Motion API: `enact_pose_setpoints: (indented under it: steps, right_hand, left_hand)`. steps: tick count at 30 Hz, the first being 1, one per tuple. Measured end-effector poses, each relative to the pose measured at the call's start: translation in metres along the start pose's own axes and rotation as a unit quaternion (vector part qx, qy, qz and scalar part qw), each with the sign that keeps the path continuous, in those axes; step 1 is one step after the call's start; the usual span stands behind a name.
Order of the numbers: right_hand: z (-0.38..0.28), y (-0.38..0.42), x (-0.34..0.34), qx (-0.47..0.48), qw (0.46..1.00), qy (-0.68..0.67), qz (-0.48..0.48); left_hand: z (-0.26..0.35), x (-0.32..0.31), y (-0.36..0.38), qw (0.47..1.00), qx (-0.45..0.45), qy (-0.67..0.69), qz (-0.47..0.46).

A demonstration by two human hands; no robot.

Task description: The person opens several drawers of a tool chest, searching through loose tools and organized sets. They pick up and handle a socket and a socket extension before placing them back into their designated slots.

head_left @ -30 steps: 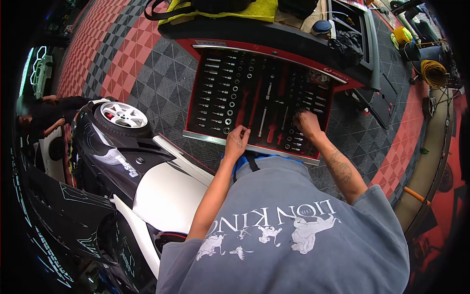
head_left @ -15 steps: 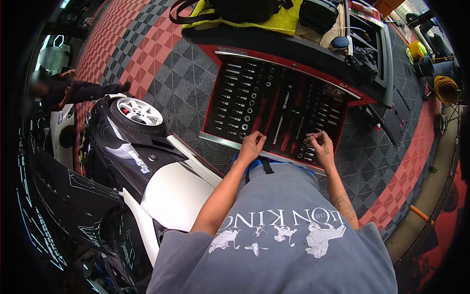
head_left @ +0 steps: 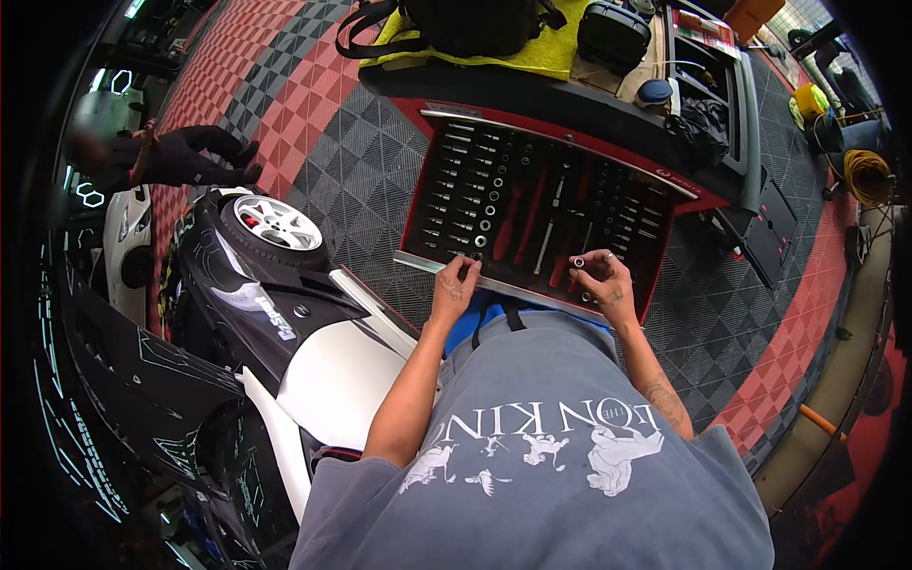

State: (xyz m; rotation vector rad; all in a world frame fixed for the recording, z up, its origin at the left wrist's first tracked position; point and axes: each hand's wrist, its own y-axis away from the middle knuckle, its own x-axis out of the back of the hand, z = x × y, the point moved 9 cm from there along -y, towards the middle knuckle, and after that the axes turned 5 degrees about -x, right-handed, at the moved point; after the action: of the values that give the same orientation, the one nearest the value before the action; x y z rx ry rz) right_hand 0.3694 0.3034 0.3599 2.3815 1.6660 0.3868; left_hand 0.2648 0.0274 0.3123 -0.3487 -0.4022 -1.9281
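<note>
A drawer (head_left: pixel 414 258) stands pulled out before me, its dark inlay set with rows of sockets, bits and red-handled tools. My right hand (head_left: pixel 608 283) pinches a small metal socket (head_left: pixel 579 263) between thumb and fingers over the right half of the inlay. At the drawer's front left, my left hand (head_left: pixel 457 283) is closed, thumb and fingertips right at the nearest socket (head_left: pixel 477 256) of a column. What those fingers hold, if anything, I cannot tell. A long ratchet-like tool (head_left: pixel 544 249) lies between the two hands.
The drawer belongs to a red and black tool cabinet (head_left: pixel 475 87) with a bag (head_left: pixel 475 27) and yellow cloth on top. Left of me is a dark and white car (head_left: pixel 228 275) with a white wheel (head_left: pixel 277 223). Another person (head_left: pixel 180 155) is beyond it. A coiled hose (head_left: pixel 866 176) hangs at right.
My left hand has shifted left along the drawer's front edge. My right hand has moved left and turned, now showing the socket. The person at far left has changed posture.
</note>
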Motion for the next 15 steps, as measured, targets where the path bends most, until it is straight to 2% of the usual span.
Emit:
enact_pose_setpoints:
  steps: [1,2,11,13,15]
  right_hand:
    - [-0.012,-0.001,0.000,0.034,0.999,-0.012,0.003]
    - [-0.017,-0.004,-0.002,0.012,0.998,-0.066,-0.007]
    - [-0.073,-0.005,0.002,0.072,0.991,-0.109,-0.021]
    - [-0.071,-0.010,0.004,0.081,0.990,-0.114,-0.008]
    - [-0.073,-0.011,0.004,0.094,0.988,-0.122,-0.005]
  left_hand:
    - [0.002,0.004,0.003,1.000,0.002,-0.011,0.002]
    - [0.006,0.007,0.006,1.000,0.023,0.012,0.002]
    - [-0.031,0.000,0.035,0.998,0.047,0.025,0.027]
    - [-0.062,-0.007,0.040,0.990,0.117,0.074,0.009]
    - [-0.079,-0.014,0.045,0.967,0.227,0.118,-0.013]
